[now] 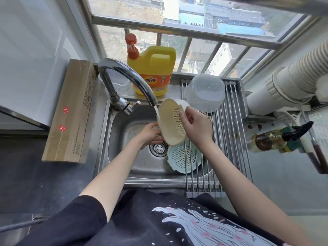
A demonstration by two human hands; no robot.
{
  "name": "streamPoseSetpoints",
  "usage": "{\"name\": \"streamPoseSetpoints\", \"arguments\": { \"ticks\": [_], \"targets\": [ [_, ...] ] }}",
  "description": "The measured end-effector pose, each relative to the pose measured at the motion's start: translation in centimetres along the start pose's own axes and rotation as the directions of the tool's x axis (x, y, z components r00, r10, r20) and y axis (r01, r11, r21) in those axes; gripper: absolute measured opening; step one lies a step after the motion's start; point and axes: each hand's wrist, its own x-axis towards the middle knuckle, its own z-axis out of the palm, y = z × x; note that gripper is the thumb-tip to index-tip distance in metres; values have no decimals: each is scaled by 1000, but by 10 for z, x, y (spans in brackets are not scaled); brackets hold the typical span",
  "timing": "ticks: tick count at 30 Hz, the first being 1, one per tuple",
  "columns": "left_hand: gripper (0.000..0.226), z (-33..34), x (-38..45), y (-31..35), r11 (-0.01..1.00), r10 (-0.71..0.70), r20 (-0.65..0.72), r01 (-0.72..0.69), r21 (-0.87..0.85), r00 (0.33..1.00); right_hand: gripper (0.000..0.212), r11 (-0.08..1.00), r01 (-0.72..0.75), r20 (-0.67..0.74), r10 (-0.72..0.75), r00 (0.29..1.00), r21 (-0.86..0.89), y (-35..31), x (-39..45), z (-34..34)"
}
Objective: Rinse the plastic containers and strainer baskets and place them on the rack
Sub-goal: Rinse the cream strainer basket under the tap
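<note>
Cardboard box (69, 110) lies on the desk (23, 166) well to the left of both hands, and plays no part in the rinsing. Nearer, the tap (124, 77) arches over the sink (122, 139) and runs a stream of water onto the beige strainer basket (171, 121), which is tilted on its edge above the basin. Beyond the tap stands a yellow detergent jug (152, 70) on the sill ledge.

The left hand (149, 133) is curled under the lower left rim of the beige basket, fingers wrapped round it from below. The right hand (197, 125) grips the opposite side, thumb lying across the perforated inner face, so the basket is held between the two hands directly under the flow. Just behind it a white piece shows at its upper rim; I cannot tell whether that is a nested bowl or a separate thing.

Below the right hand, a pale blue strainer basket (184, 158) sits in the sink, partly under the bars of the rack (229, 139), with specks of residue visible on its mesh; it looks not yet rinsed. Beyond the right hand, a clear plastic container (204, 93) rests upside down on the rack, so that one item appears finished.

By my judgement the task is roughly at its middle: one container racked, one basket being rinsed, at least one basket left. Further right, an oil bottle (273, 141) lies on the desk beside the rack
</note>
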Motion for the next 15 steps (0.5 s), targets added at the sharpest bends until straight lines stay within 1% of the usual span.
{"name": "streamPoseSetpoints", "arguments": {
  "ticks": [3,6,8,10,12,14,15],
  "targets": [
    [20,-4,-6,-1,991,-2,-37,7,132,999,36,995,-22,30,19,999,101,5,-1,2],
    [21,-14,-12,-7,967,47,-82,-25,255,995,38,963,-126,71,111,991,240,14,0,7],
    [14,-21,-16,-9,958,84,-148,-39,284,985,38,934,-203,104,180,978,293,21,0,14],
    [12,-27,-20,-8,954,105,-227,-33,299,968,39,916,-290,152,255,955,279,26,0,21],
    [15,-33,-26,-5,962,108,-283,-28,272,953,40,896,-384,234,333,913,224,34,-1,29],
    [14,-38,-31,0,972,117,-323,-42,231,939,41,884,-450,365,381,850,127,40,-3,36],
    [14,-40,-34,4,972,127,-338,-49,230,932,41,883,-465,444,391,806,66,41,-5,39]
  ]
}}
